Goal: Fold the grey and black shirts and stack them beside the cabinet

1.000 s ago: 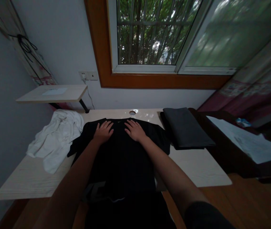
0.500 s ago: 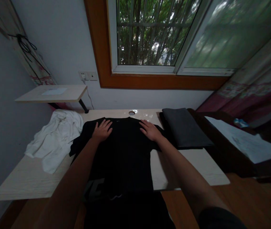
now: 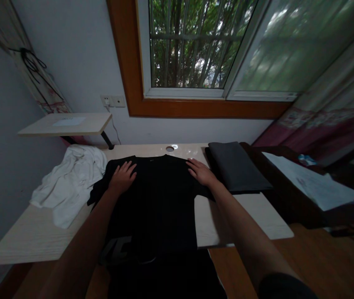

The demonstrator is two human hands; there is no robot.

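Note:
A black T-shirt (image 3: pixel 161 199) lies spread on the pale wooden desk (image 3: pixel 239 220), its collar toward the window and its lower part near the front edge. My left hand (image 3: pixel 122 176) rests flat on the shirt's left shoulder, fingers apart. On the right shoulder, close to the sleeve, my right hand (image 3: pixel 201 171) lies flat with its fingers stretched out. Neither hand grips the cloth. A grey print (image 3: pixel 117 248) shows low on the left of the shirt.
A crumpled white cloth (image 3: pixel 71 178) lies left of the shirt, below a small raised shelf (image 3: pixel 67 123). Right of the shirt is a dark grey folded item (image 3: pixel 239 166). Farther right, a white sheet (image 3: pixel 310 180) lies on a dark brown surface. A window (image 3: pixel 195 50) is ahead.
My left hand has slid left across the shirt toward the shoulder's outer side. My right hand has moved slightly outward toward the sleeve. The camera view has shifted a little.

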